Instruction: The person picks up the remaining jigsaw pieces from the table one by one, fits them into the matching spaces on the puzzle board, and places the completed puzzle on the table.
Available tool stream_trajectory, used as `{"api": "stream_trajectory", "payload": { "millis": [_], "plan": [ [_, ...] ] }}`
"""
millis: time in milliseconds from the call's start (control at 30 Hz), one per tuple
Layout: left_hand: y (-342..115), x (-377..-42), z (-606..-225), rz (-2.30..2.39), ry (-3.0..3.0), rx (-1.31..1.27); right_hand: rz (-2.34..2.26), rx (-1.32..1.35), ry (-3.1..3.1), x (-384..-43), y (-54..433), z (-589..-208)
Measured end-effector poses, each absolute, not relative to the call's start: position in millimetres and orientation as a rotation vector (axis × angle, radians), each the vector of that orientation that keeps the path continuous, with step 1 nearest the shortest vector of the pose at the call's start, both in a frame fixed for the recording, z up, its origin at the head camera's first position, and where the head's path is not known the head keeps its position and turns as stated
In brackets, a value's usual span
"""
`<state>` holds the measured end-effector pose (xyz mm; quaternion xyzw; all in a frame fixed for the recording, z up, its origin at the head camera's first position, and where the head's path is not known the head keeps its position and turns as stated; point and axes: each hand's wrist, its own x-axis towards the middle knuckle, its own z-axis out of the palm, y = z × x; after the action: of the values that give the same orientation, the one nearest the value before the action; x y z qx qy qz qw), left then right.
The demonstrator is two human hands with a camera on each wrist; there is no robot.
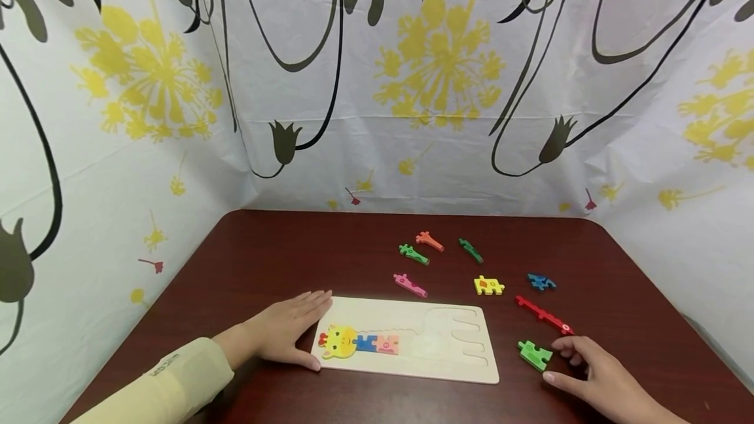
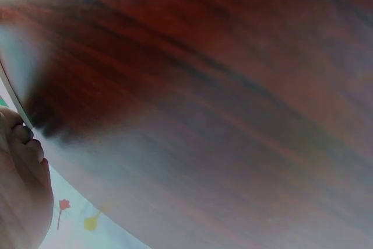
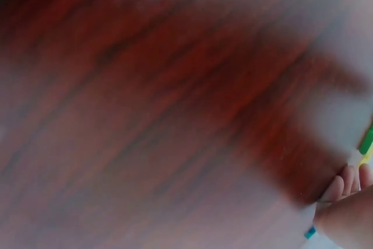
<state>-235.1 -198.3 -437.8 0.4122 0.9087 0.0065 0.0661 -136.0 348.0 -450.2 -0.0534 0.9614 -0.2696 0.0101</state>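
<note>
A pale wooden puzzle board (image 1: 436, 358) lies on the table, with a yellow giraffe-head piece (image 1: 340, 343), a blue piece (image 1: 366, 343) and a salmon-pink piece (image 1: 387, 344) joined in a row in its recess. My left hand (image 1: 288, 329) rests along the board's left end, thumb spread from the straight fingers. To the right of the board, my right hand (image 1: 595, 368) is beside a light green puzzle piece (image 1: 535, 355), thumb and bent index finger parted near its right edge. Only parts of the hands show in the wrist views.
Behind the board lie pink (image 1: 410, 285), green (image 1: 414, 254), orange (image 1: 429, 241), dark green (image 1: 470, 250) and yellow (image 1: 489, 285) pieces. A blue piece (image 1: 540, 281) and a long red piece (image 1: 544, 315) lie farther right. Patterned cloth (image 1: 365, 149) hangs behind the table (image 1: 283, 241).
</note>
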Motion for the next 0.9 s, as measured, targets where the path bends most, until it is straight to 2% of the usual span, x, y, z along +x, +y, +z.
{"api": "stream_trajectory", "payload": {
  "millis": [233, 900],
  "plan": [
    [-198, -234, -438, 0.034, 2.737, 1.251, -0.910, -0.016, 2.927, -139, 342, -450],
    [-198, -234, -438, 0.035, 2.741, 1.242, -0.960, 0.019, 2.964, -136, 337, -461]
  ]
}}
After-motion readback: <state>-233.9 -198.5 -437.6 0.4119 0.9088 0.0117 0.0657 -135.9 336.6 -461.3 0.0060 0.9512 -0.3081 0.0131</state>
